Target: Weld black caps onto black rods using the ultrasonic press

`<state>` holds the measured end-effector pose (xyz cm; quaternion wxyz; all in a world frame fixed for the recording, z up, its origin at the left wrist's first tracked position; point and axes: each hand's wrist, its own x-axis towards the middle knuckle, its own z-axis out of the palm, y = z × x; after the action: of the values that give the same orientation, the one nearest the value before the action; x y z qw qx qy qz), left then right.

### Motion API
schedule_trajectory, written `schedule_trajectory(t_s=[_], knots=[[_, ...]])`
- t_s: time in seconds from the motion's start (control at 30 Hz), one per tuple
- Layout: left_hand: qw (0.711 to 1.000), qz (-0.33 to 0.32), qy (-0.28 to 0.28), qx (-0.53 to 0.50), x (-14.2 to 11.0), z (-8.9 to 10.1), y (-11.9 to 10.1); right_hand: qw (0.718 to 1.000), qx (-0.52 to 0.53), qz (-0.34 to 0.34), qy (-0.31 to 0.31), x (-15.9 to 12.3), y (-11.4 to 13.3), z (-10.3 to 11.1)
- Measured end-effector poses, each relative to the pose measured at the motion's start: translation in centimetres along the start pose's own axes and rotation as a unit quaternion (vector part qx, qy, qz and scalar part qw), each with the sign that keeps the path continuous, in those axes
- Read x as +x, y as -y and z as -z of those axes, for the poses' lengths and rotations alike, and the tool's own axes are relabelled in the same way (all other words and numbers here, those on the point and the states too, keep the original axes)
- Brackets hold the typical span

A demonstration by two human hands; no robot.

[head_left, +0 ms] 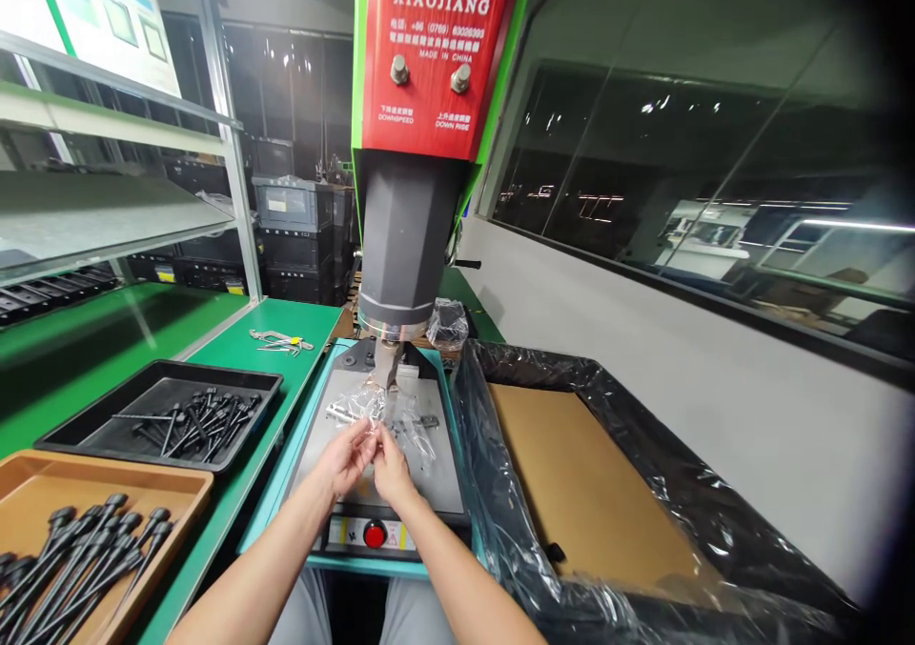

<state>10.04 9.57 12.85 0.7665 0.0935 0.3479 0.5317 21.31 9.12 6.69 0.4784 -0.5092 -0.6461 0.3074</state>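
Both of my hands meet over the grey metal bed (321, 454) of a red and green press. My left hand (350, 456) pinches the near edge of a clear plastic bag (364, 405). Beside it, touching at the fingertips, my right hand (391, 469) is closed on the same bag. The crumpled film spreads over a metal fixture (427, 422) under the press's horn (387, 364). Whether anything lies inside the bag I cannot make out. A red button (375, 534) sits on the front panel below my hands.
On the left, a black tray (161, 374) and an orange tray (193, 493) hold black rod-like parts with thick heads. Metal tools (282, 342) lie on the green table (307, 316). At right stands a box lined with black plastic (493, 493), with cardboard (593, 473) inside.
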Motion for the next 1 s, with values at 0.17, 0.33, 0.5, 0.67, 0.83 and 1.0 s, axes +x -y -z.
schedule_trajectory(t_s=[0.17,0.33,0.5,0.67,0.83,1.0], knots=[[0.999,-0.043,-0.005,0.010,-0.8,-1.2,-0.2,0.993,-0.085,0.058,-0.055,2.3,0.0,0.5],[0.998,-0.058,-0.008,0.024,-0.8,-1.7,-0.5,0.971,-0.150,0.098,-0.156,4.4,0.1,1.1],[0.997,-0.066,-0.013,0.031,-0.4,-2.0,-1.0,0.981,-0.116,0.058,-0.143,7.8,0.5,1.4],[0.997,-0.071,-0.010,0.032,0.3,-2.1,-1.8,0.990,-0.063,0.013,-0.122,11.0,0.9,1.9],[0.996,-0.083,-0.015,0.027,0.7,-2.3,-2.3,0.991,-0.029,0.011,-0.127,11.5,1.8,2.6],[0.995,-0.097,-0.019,0.029,1.2,-2.2,-2.2,0.989,0.031,-0.017,-0.144,9.4,2.5,3.0]])
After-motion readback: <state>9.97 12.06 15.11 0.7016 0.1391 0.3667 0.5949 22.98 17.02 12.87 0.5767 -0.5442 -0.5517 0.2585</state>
